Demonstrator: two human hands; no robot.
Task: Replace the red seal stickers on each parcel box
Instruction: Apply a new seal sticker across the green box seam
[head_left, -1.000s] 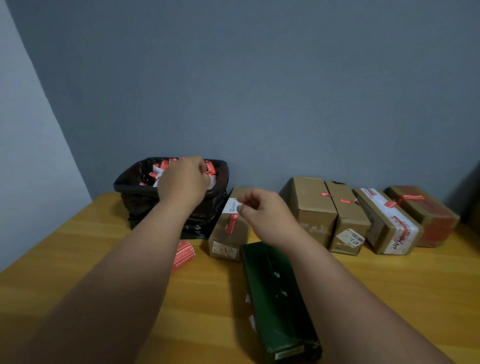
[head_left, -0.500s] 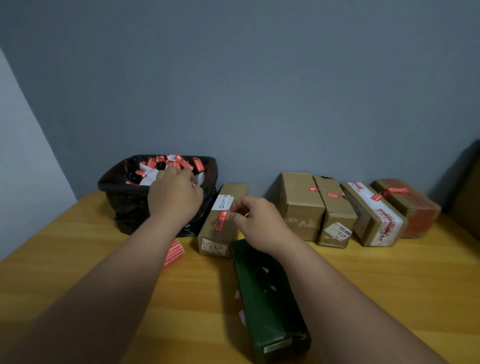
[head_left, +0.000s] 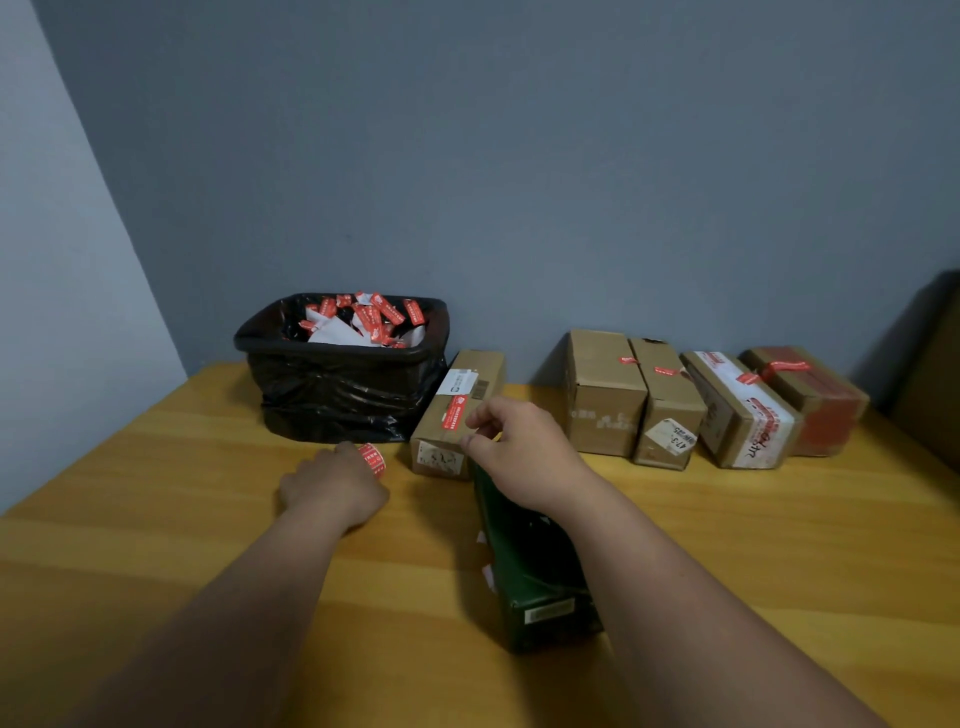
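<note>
While your left hand (head_left: 335, 486) curls on the sticker roll (head_left: 372, 460) beside the bin (head_left: 340, 382), your right hand (head_left: 519, 454) pinches at the edge of the parcel box (head_left: 457, 410), by its red seal (head_left: 455, 413); can't tell if it grips anything. Seals prob thin, tear-prone, tacky, so lift from a corner, peel slow. Other boxes (head_left: 605, 395) sit to the right.

- The left hand (head_left: 335, 486) sits at centre-left of the frame, knuckles up, fingers curled downward, forearm running in from the lower left.
- The right hand (head_left: 519, 457) sits at centre, thumb and forefinger pinched together, forearm running in from the lower right.
</note>
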